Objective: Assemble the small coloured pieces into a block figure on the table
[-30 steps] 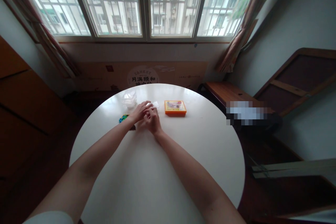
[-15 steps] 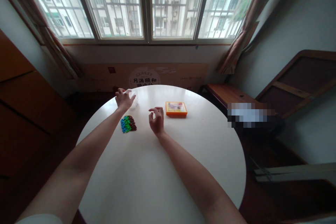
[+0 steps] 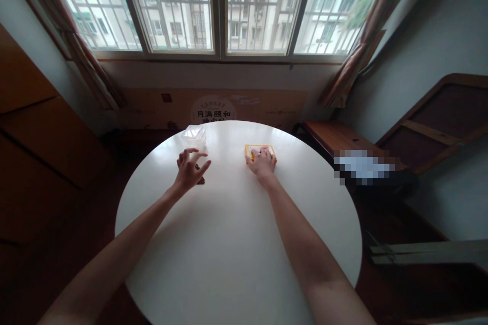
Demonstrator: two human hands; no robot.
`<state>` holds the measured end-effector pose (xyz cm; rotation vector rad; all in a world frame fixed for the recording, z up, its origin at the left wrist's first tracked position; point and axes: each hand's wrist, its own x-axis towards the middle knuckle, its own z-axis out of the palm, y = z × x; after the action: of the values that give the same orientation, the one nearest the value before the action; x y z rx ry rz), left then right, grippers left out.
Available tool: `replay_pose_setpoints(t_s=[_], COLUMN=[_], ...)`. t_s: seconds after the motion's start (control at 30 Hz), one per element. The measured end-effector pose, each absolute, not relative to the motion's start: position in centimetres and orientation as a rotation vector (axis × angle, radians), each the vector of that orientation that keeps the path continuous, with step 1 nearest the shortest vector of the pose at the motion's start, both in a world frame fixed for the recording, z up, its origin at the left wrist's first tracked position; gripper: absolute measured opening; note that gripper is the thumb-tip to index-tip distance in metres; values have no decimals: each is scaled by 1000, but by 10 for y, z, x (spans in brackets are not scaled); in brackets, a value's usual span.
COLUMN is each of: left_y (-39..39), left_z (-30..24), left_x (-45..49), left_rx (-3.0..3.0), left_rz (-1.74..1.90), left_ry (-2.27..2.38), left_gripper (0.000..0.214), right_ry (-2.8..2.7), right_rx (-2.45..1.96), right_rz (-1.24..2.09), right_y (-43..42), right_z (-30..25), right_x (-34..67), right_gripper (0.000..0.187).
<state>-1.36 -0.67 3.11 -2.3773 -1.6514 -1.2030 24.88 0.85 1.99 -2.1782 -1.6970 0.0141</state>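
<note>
Your right hand [image 3: 262, 163] spread over flat orange rectangular box [image 3: 249, 150], hold unclear; press sides evenly. Your left hand [image 3: 187, 168] half-open near small brown pieces [image 3: 201, 181].

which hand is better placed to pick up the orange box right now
Likely the right hand: it is on or just over the orange box, while the left hand is farther off, near the brown pieces.
</note>
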Motion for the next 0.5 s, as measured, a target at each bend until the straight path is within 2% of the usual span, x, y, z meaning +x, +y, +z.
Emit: replay_pose_setpoints(t_s=[0.13, 0.27, 0.43, 0.5], left_y=[-13, -15, -16, -15], left_z=[16, 14, 14, 13], left_x=[-19, -20, -25, -27], left_rx=[-2457, -2558, -2627, -2650], left_rz=[-1294, -1380, -1411, -1410], left_ry=[-1619, -1474, -1408, -1372], left_gripper=[24, 25, 29, 30], right_ry=[-1992, -2302, -2340, -2313], right_rx=[-2239, -2032, -1869, -1873], right_rz=[4, 71, 142, 200], right_y=[-5, -17, -16, -13], right_z=[43, 61, 48, 44], right_x=[238, 226, 219, 219], right_gripper=[65, 58, 74, 73])
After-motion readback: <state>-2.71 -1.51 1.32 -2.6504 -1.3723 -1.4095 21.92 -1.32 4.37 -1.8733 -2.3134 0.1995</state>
